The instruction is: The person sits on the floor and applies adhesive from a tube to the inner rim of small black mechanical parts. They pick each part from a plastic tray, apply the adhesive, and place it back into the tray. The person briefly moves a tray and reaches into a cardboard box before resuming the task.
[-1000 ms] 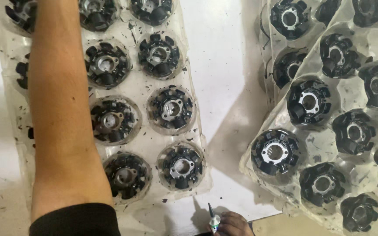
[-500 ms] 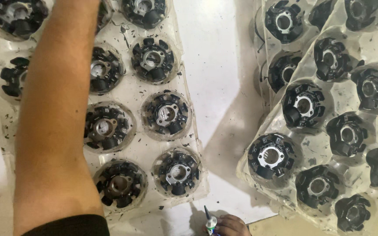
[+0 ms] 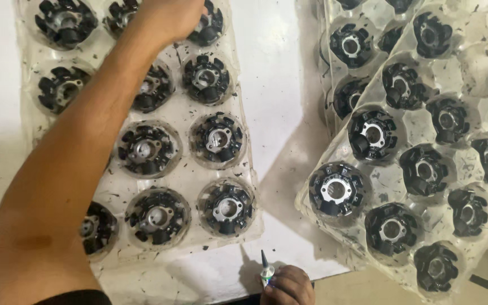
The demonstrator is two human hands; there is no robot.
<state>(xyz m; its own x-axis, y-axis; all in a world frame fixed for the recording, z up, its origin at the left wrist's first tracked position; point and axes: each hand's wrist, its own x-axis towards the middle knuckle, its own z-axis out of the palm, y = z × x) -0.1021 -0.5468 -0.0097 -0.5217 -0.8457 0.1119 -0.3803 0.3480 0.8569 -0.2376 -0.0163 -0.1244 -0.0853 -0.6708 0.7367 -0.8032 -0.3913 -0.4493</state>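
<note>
My left hand [image 3: 168, 20] reaches far up over a clear plastic tray [image 3: 249, 169] of black round stator cores [image 3: 217, 138]. The hand rests at the tray's top rows, its fingers curled over one core [image 3: 207, 25]. Whether it grips that core is not visible. My right hand [image 3: 289, 285] sits at the bottom edge, closed around a small pointed tool [image 3: 266, 266] with a dark tip aimed upward. The tool tip is just below the left tray's near corner.
A second clear tray [image 3: 484, 68] with several black stator cores [image 3: 336, 190] lies tilted on the right, stacked over another tray [image 3: 334, 62]. A white tabletop [image 3: 266, 68] shows between the trays. Black debris specks lie on the trays.
The view has shifted so the trays sit lower in the frame. My left hand has come into view at the top of the left tray. My right hand and tool have stayed near the bottom edge.
</note>
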